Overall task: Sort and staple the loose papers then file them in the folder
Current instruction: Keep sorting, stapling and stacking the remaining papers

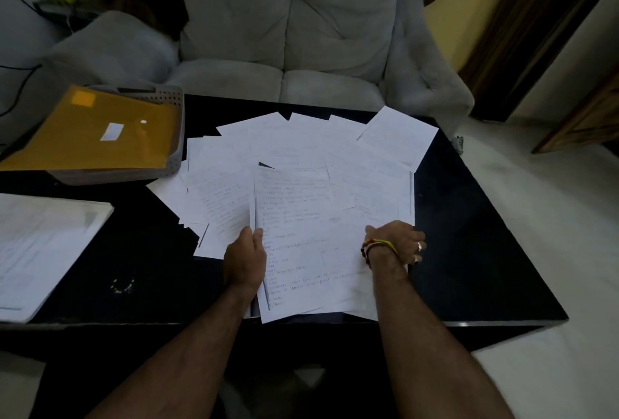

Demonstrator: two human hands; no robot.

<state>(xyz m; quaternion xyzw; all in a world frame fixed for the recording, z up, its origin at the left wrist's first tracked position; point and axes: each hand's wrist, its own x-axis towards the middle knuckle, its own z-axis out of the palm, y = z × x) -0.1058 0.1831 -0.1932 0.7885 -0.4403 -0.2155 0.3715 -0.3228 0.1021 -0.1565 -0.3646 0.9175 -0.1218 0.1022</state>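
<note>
- The table [469,224] is black; its left edge is cut off.
- The papers [301,164] lie spread on it; the writing is too faint to read.
- The folder [90,130] lies over a tray [174,137] and hides most of it.
- The left hand [244,257] pinches one sheet [301,251].
- The right hand [398,241] holds its other side, fingers curled.

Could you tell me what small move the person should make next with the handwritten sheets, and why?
Probably lift the front handwritten white sheets clear of the spread of loose white papers on the black table. The left hand already grips their left edge and the right hand rests on their right side, while the rest lies unsorted.
</note>
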